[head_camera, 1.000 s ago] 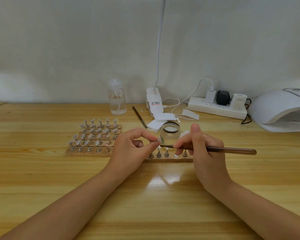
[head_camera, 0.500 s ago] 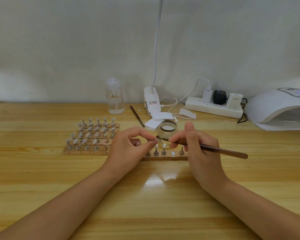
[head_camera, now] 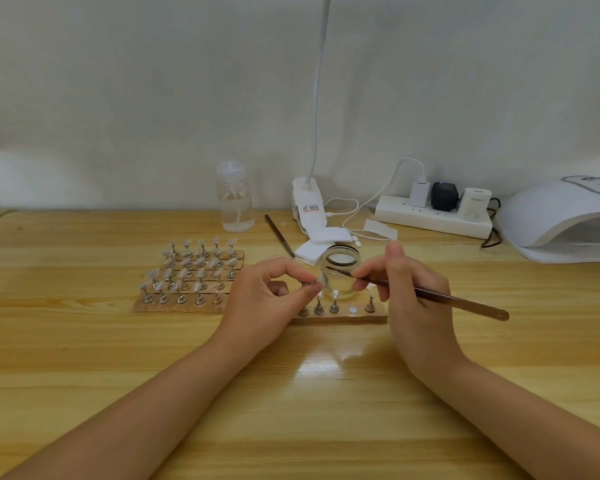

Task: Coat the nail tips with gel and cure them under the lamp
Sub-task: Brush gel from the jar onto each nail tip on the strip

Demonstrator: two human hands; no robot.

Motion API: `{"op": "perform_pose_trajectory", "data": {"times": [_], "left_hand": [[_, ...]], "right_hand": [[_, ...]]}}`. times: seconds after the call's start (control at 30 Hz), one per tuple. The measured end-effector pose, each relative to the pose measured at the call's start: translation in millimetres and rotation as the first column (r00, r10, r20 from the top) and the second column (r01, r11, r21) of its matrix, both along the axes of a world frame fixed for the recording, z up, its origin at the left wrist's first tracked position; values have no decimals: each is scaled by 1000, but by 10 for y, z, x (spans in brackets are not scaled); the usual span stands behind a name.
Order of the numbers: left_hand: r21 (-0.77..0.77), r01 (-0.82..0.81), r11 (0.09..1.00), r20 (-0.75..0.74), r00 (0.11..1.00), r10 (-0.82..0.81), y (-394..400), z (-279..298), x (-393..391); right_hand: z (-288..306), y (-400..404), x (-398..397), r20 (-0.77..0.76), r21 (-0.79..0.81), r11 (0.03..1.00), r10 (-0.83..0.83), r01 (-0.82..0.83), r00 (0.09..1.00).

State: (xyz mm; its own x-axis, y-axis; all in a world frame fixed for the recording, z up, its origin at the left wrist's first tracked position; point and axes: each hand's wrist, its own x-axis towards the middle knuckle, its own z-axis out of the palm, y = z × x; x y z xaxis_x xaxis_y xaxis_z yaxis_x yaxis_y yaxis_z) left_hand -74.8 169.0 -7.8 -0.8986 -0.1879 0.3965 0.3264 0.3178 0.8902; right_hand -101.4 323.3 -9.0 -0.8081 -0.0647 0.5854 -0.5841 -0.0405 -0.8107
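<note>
Two risks seem most likely to me, judged from the small glass jar (head_camera: pixel 340 271) as landmark. First, the right hand (head_camera: pixel 413 299) holds the brush (head_camera: pixel 430 296) with its tip just at the jar's near rim, so a careless sweep could knock the jar or drip gel on the wooden strip (head_camera: pixel 340 318) right in front of it. Second, the left hand (head_camera: pixel 267 299) pinches one nail tip stand (head_camera: pixel 310 285) between thumb and index finger, just left of the jar, and a loose pinch could let it fall among the stands below. The right hand's fingers are pressed together around the brush like on a pen, thumb pointing up, wrist low toward the table (head_camera: pixel 84 341). The left hand's other fingers are curled in. More nail tips (head_camera: pixel 194 271) wait on strips farther left of the jar, and the curing lamp (head_camera: pixel 565 220) stands far to its right, well apart, so curing is not yet begun.
</note>
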Motion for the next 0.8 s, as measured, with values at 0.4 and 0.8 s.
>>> {"op": "perform_pose_trajectory", "data": {"times": [0.4, 0.8], "left_hand": [[0, -15, 1000, 6, 1000, 15, -8, 5, -14], [8, -2, 1000, 14, 1000, 2, -3, 15, -15]], "right_hand": [[-10, -1, 28, 6, -6, 997, 72, -72, 997], [-17, -11, 10, -2, 51, 999, 16, -16, 1000]]}}
